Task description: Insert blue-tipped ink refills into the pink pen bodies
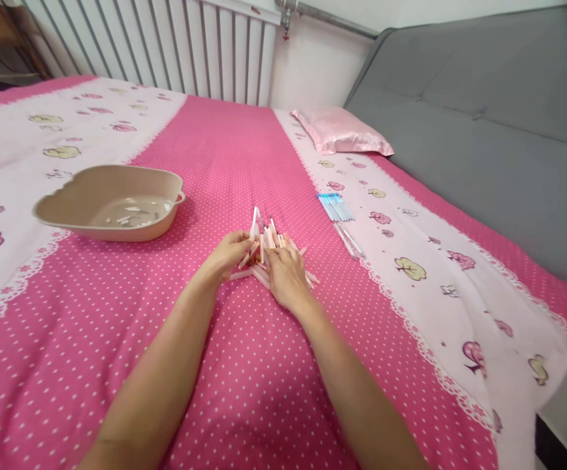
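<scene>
A loose heap of pale pink and white pens lies on the bed in front of me, pointing in many directions. At the heap's left side my left hand is closed, thumb and fingers pinching a whitish pen that stands up at a slant. My right hand lies over the right part of the heap, its fingers bent onto the pens and their tips partly hidden. Right of the heap, several blue-topped pens lie side by side in a neat row. Two pale pens lie just below that row.
A beige plastic basin with small white pieces inside stands at the left. The pink dotted bedspread spreads under everything. A pink pillow lies near the grey headboard. A white radiator runs along the far side.
</scene>
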`<state>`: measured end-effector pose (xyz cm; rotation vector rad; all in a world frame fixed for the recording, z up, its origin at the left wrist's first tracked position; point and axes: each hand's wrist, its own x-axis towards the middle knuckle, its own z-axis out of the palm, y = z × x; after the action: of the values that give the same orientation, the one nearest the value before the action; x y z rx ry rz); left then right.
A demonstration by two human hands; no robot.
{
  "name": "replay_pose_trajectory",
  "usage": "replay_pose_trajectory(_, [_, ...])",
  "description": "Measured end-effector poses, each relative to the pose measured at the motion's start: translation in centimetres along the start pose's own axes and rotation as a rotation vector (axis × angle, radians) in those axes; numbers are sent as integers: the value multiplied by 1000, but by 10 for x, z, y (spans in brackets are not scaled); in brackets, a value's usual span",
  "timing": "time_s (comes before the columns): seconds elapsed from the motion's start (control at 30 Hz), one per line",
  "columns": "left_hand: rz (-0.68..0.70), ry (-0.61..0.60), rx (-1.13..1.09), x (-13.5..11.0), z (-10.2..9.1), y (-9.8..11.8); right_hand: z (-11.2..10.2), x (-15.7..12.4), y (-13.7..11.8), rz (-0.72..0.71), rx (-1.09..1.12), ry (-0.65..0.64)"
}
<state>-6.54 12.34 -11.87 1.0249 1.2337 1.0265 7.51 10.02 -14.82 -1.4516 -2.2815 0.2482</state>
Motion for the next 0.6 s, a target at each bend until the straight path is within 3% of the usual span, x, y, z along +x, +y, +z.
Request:
replay_pose_trajectory(0.37, [17,27,47,1,0,-1,1,-1,0,74,37,-51])
replay_pose_trajectory(0.6, [30,29,76,-4,3,2,-2,0,2,44,101,-64])
